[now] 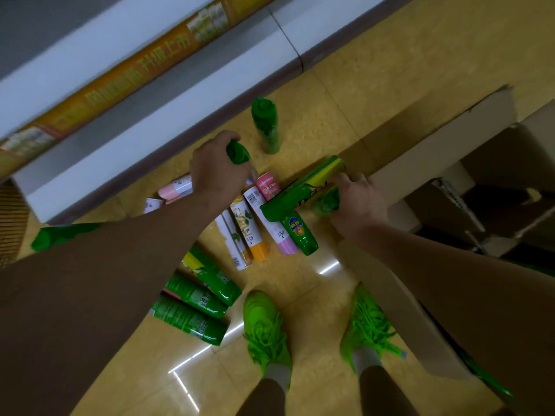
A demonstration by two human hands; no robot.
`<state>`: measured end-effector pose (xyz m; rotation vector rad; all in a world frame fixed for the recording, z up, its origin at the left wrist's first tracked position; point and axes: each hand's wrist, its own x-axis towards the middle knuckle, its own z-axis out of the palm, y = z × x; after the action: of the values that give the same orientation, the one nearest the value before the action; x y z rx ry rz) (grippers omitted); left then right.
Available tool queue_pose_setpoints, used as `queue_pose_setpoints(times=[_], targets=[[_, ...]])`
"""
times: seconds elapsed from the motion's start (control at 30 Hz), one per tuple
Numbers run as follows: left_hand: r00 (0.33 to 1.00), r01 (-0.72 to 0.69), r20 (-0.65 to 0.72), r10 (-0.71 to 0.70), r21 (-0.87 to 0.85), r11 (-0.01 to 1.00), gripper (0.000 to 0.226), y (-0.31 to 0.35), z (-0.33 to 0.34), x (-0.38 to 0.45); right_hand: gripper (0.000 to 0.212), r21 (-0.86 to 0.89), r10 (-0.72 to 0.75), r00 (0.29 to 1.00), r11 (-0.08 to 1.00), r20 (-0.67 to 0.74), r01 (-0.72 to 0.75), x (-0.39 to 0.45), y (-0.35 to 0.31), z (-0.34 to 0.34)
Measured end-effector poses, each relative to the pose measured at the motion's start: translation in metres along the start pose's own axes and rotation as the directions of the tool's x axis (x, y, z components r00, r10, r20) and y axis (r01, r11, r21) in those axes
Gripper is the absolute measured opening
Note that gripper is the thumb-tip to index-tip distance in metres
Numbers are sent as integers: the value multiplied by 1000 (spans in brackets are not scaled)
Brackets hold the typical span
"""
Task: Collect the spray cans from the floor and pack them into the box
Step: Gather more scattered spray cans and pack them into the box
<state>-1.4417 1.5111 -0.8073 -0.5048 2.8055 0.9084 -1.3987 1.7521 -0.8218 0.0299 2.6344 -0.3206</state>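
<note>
You stand on a glossy yellow tiled floor beside a white shelf base, with the open cardboard box to your right. Your left hand curls round the green cap of one can; your right hand grips a green-and-yellow can just beside the box wall. More spray cans, green, white and pink, lie scattered beneath your hands.
</note>
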Motion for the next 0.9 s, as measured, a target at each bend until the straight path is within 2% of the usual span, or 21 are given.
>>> queue_pose_setpoints(times=[0.27,0.47,0.73,0.9], targets=[[990,-131,56,128,59,990,53,77,-49,-33,61,107,3,1000,994,-31,0,-36,1,-76],[956,-258,144,254,4,966,53,162,-65,-60,69,203,25,997,979,-71,-10,-70,24,-141],[824,-489,335,456,18,872,47,288,-48,-101,61,334,117,974,942,-196,-46,-123,90,-215],[717,-620,406,566,0,785,47,362,-23,-131,67,368,299,924,908,-239,-199,-156,165,-257]])
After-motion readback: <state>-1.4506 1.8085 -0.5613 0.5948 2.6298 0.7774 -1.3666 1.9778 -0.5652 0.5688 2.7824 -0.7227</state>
